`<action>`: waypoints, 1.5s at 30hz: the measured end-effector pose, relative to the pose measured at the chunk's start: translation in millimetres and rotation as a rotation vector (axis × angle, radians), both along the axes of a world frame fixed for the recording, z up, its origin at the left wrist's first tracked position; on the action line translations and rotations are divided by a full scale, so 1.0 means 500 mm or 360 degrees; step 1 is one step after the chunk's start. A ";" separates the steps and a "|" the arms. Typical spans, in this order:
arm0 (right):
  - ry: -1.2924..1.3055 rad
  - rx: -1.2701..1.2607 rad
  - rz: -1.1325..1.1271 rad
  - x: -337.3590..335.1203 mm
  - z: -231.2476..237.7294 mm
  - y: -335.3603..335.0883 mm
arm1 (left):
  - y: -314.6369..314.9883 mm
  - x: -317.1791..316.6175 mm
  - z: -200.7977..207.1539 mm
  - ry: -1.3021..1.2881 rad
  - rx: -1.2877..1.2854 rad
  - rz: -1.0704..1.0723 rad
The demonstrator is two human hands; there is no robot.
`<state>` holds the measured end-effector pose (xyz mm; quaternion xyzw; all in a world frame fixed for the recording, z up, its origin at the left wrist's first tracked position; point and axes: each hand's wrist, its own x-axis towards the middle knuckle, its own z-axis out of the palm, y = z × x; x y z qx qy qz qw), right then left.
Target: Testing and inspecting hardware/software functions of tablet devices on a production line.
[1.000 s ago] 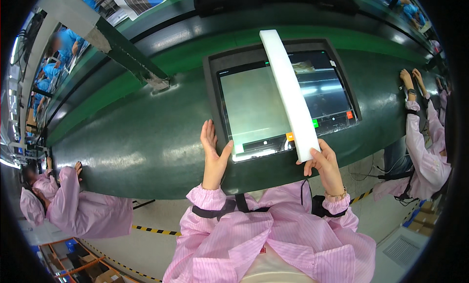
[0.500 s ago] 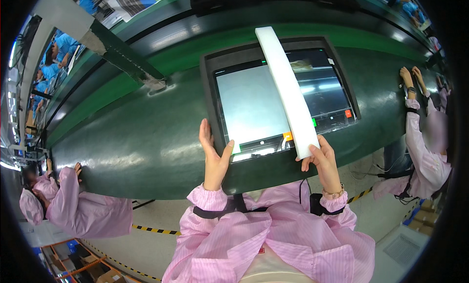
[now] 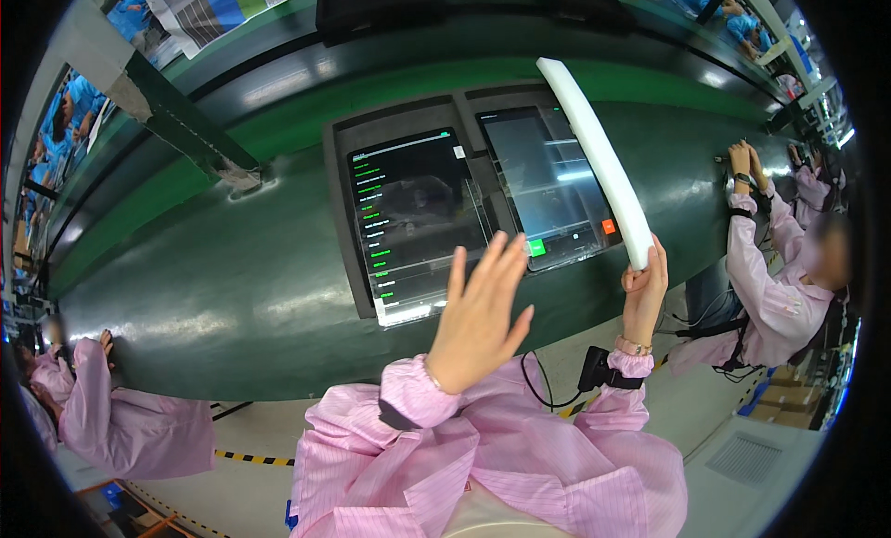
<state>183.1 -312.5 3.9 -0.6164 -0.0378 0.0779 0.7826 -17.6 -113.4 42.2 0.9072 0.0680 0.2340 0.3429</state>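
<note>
Two tablets now where a second ago there was one: the left tablet (image 3: 408,224), dark with a list of green lines down its screen, lies in its grey tray (image 3: 342,232) on the green counter (image 3: 232,287), and the right tablet (image 3: 548,181) sits just beside it in the same tray, showing a green square and an orange one near its lower edge. The single bright screen from before is gone; both are dim now. The left hand (image 3: 481,311) has come off the tray's edge and hangs in the air in front of the left tablet, fingers spread and loose, grasping nothing. The right hand (image 3: 645,292) is clenched round the lower end of the long white foam strip (image 3: 599,157), which slants up over the right tablet's right side, much as it did earlier. By the look of it, the view has swung leftward along the counter. At the far right another person's hands (image 3: 742,162) rest on the counter, well apart, and at lower left a pink sleeve (image 3: 88,389) leans on its rim
</note>
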 end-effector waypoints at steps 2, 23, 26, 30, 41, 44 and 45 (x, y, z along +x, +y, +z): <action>-0.0020 0.0015 -0.0014 0.003 0.000 -0.004 | -0.020 0.025 -0.004 0.0073 0.0136 -0.0076; 0.0022 0.0076 -0.0086 0.028 -0.022 -0.010 | -0.019 0.053 -0.042 0.0172 0.0317 -0.0068; 0.0007 0.0094 0.0043 0.057 -0.030 -0.020 | 0.015 0.030 -0.015 0.0190 0.0257 -0.0017; -0.0084 0.0106 -0.0035 0.118 -0.034 0.015 | 0.101 -0.011 0.008 0.0166 0.0191 0.0213; 0.0041 0.0037 0.0149 0.202 -0.079 0.026 | 0.296 -0.112 -0.038 0.0247 -0.0014 0.0672; 0.0102 0.0047 0.0226 0.181 -0.064 0.043 | 0.319 -0.126 -0.052 0.0280 -0.0176 0.0761; 0.0090 0.0044 0.0222 0.170 -0.065 0.050 | 0.329 -0.130 -0.058 0.0290 -0.0169 0.0761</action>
